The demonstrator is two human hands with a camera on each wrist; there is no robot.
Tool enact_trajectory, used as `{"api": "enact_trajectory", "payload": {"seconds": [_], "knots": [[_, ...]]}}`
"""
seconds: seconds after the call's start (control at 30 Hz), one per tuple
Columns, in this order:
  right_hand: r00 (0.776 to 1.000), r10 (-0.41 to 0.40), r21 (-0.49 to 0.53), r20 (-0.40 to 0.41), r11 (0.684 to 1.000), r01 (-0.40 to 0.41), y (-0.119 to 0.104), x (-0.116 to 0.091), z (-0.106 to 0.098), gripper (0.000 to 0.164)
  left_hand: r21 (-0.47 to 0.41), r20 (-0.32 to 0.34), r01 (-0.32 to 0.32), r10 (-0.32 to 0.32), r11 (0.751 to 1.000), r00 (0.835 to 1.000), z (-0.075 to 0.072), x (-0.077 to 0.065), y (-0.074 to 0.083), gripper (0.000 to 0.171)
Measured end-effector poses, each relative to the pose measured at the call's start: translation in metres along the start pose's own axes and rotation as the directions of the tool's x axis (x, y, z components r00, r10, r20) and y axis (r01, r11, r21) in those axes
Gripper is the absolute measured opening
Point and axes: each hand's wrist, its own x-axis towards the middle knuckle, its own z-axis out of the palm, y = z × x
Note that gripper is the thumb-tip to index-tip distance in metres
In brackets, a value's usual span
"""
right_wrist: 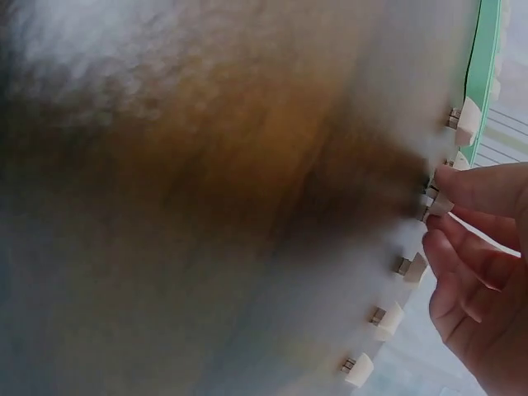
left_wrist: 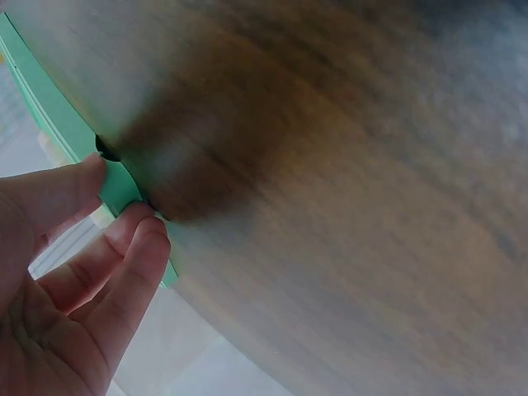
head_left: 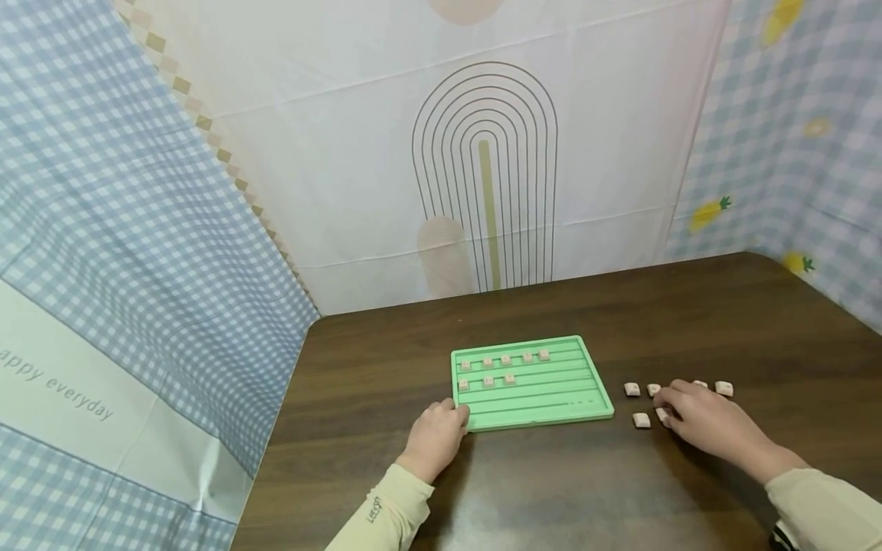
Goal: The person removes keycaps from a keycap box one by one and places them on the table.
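A green ridged tray [head_left: 530, 396] lies on the table with two rows of small beige keycaps, such as one keycap [head_left: 509, 379] in the shorter row. My left hand [head_left: 436, 436] grips the tray's near left corner; in the left wrist view thumb and fingers close on its green edge [left_wrist: 122, 188]. To the right of the tray, my right hand [head_left: 710, 425] is among loose keycaps. Its thumb and fingertips pinch a keycap [right_wrist: 441, 203] in the right wrist view. The hand partly covers the keycaps behind it.
Loose keycaps lie around the right hand, including one [head_left: 641, 420] nearer the tray and one [head_left: 723, 388] farther right. The dark wooden table [head_left: 551, 482] meets a printed cloth [head_left: 358, 191] at its back edge. Checked cloth [head_left: 172, 191] hangs on the left.
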Motion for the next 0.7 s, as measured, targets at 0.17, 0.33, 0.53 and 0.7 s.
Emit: {"api": "enact_trajectory", "payload": {"seconds": [0.17, 0.33, 0.53, 0.7], "knots": [[0.998, 0.039, 0.019, 0.045, 0.999, -0.039, 0.000, 0.001, -0.013, 0.021, 0.005, -0.011, -0.004, 0.004, 1.000, 1.000, 0.001, 0.000, 0.000, 0.013], [0.998, 0.047, 0.064, 0.038, 0.997, -0.049, -0.009, 0.019, -0.027, 0.022, 0.004, -0.017, 0.008, -0.008, 1.000, 1.000, 0.001, -0.002, -0.002, 0.012], [1.000, -0.015, 0.069, 0.013, 0.998, 0.014, -0.031, 0.057, -0.021, 0.021, 0.000, 0.005, 0.029, -0.029, 1.000, 1.000, -0.001, -0.001, -0.002, 0.011], [0.998, -0.062, 0.126, -0.003, 0.990, 0.062, -0.055, 0.089, 0.001, 0.022, 0.010, 0.027, 0.018, -0.018, 1.000, 0.999, 0.000, -0.002, 0.002, 0.011]]}}
